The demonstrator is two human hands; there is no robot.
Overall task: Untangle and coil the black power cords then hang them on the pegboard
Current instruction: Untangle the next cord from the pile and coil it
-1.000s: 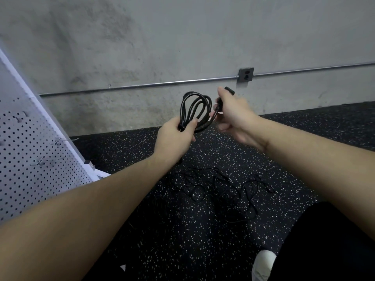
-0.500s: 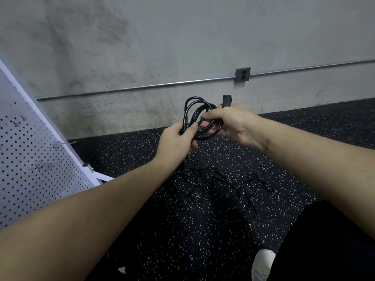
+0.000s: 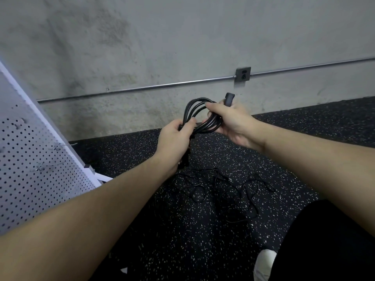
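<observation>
A coiled black power cord (image 3: pixel 192 110) is held up in front of me above the floor. My left hand (image 3: pixel 174 138) grips the lower left of the coil. My right hand (image 3: pixel 229 120) is wrapped around the coil's right side, and the cord's plug end (image 3: pixel 229 98) sticks up from that fist. A tangle of other black cords (image 3: pixel 223 187) lies on the floor below the hands. The white pegboard (image 3: pixel 30 171) leans at the left with metal hooks (image 3: pixel 60 146) sticking out of it.
The floor is black rubber with white specks (image 3: pixel 203 240). A concrete wall stands behind with a metal conduit (image 3: pixel 142 88) and an outlet box (image 3: pixel 242 74). My dark trouser leg (image 3: pixel 324 240) and white shoe (image 3: pixel 264 262) are at the lower right.
My right hand came down from beside the coil and closed around its right side, still holding the plug end. My left hand kept its grip on the coil.
</observation>
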